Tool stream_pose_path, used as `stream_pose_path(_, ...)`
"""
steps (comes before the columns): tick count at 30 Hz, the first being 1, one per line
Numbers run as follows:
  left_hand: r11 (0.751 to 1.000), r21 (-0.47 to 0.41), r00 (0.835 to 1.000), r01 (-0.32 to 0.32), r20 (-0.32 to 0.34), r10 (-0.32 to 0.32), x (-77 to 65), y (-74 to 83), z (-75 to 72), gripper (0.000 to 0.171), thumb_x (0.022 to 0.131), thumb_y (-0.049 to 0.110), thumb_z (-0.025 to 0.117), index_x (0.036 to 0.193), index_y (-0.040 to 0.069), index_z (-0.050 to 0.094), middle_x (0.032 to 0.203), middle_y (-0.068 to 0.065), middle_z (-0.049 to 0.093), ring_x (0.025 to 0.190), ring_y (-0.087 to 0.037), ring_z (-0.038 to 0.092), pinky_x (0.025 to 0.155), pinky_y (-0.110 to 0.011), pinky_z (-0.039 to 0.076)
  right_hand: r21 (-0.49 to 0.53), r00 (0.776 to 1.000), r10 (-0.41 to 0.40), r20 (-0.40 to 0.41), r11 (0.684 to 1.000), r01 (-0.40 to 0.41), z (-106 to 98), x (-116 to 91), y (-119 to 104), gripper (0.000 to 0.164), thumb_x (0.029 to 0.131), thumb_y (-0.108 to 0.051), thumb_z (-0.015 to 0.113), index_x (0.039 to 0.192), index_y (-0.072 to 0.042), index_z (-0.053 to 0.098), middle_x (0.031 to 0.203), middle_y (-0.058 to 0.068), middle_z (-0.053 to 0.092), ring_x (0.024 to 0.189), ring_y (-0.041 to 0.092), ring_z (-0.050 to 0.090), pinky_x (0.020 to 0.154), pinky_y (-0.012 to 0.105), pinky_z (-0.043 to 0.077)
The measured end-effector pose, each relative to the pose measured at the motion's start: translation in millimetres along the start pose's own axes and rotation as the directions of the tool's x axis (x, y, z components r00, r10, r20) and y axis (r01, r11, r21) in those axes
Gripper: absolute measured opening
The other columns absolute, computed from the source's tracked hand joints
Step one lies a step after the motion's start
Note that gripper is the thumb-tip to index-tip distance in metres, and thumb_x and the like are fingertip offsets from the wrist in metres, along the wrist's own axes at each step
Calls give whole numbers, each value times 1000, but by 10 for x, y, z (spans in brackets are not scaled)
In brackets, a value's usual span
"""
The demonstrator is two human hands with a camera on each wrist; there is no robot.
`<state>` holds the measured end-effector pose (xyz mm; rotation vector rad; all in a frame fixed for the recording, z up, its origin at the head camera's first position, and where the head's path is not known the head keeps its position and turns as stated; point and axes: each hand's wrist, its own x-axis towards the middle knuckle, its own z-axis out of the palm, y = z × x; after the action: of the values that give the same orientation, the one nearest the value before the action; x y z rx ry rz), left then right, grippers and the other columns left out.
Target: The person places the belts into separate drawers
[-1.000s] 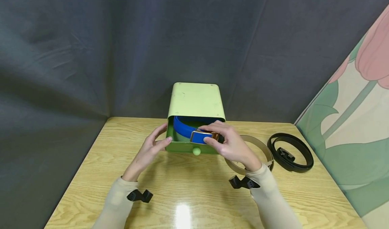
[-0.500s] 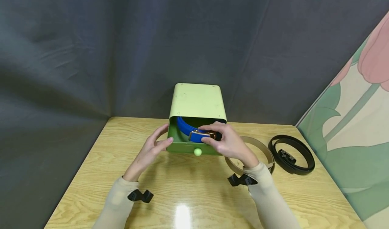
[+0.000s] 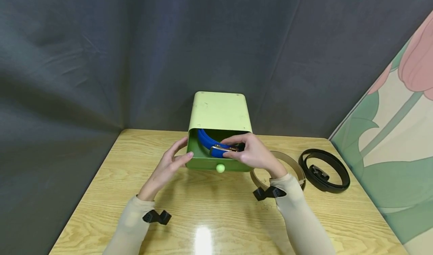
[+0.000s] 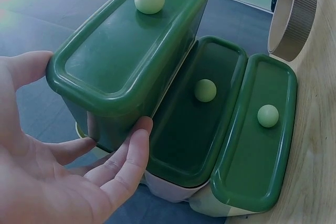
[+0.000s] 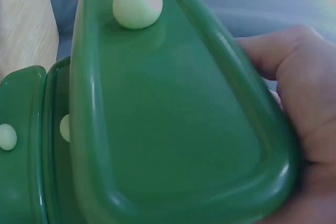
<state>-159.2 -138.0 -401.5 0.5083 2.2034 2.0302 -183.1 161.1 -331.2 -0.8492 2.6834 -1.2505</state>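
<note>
Foreground, wood-grain table (image 3: 189, 210). Left hand (image 3: 168, 166): grip spans the left end of the glossy green drawer (image 3: 204, 164), thumb above, fingers below, apparently steadying it. Right hand (image 3: 255, 153): grip pinches the gold-edged buckle (image 3: 216, 152) of the smooth blue belt (image 3: 208, 140), which curves inside the drawer. Compared with one second earlier, the buckle sits slightly lower, behind the front rim; the belt thus appears nearly seated. Bare drawer floor shows left of the strap. At right, a coiled tan belt (image 3: 295, 163) and coiled black belt (image 3: 333, 188) border the working space. Behind, the pale-green box's (image 3: 220, 110) lip limits reach from above.
</note>
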Motion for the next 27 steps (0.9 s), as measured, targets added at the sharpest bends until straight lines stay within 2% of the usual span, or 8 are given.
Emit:
stream_pose_path(4, 1000, 1, 1000, 1, 2, -1, 4, 0, 3, 67, 108, 21, 58, 168, 10, 31, 171, -22, 31, 113, -16, 70, 91, -27, 58, -20, 999, 2, 44, 1000, -1, 2, 62, 17, 29, 93, -18, 83, 121, -11, 81, 114, 5, 82, 67, 13, 59, 57, 24, 41)
stream_pose_path(8, 1000, 7, 1000, 6, 0, -6, 6, -4, 3, 67, 108, 22, 58, 168, 10, 31, 171, -22, 32, 113, -18, 70, 90, -27, 58, -37, 996, 2, 85, 999, 1, 0, 136, 19, 29, 91, -17, 85, 119, -11, 82, 113, 3, 82, 75, 13, 64, 65, 27, 48)
stream_pose_path(14, 1000, 11, 1000, -4, -4, 4, 4, -7, 12, 68, 108, 20, 58, 168, 8, 30, 171, -24, 32, 120, -30, 69, 91, -27, 57, -80, 989, 23, 143, 997, -12, 21, 245, 42, 29, 91, -19, 87, 119, -12, 82, 114, 1, 82, 95, 13, 74, 81, 32, 60)
stream_pose_path(22, 1000, 5, 1000, 0, 3, 0, 6, -7, 35, 69, 107, 21, 58, 168, 8, 29, 170, -25, 31, 119, -29, 70, 91, -28, 57, -84, 987, 40, 157, 996, -27, 53, 274, 88, 30, 89, -19, 88, 118, -13, 82, 115, 0, 82, 106, 16, 76, 92, 38, 62)
stream_pose_path(27, 1000, 24, 1000, 1, 3, -1, 18, 0, 35, 69, 107, 22, 59, 168, 9, 30, 170, -24, 32, 119, -31, 70, 91, -29, 57, -85, 982, 40, 184, 996, -24, 34, 259, 96, 31, 90, -15, 87, 120, -10, 81, 117, 4, 81, 106, 18, 76, 94, 36, 62)
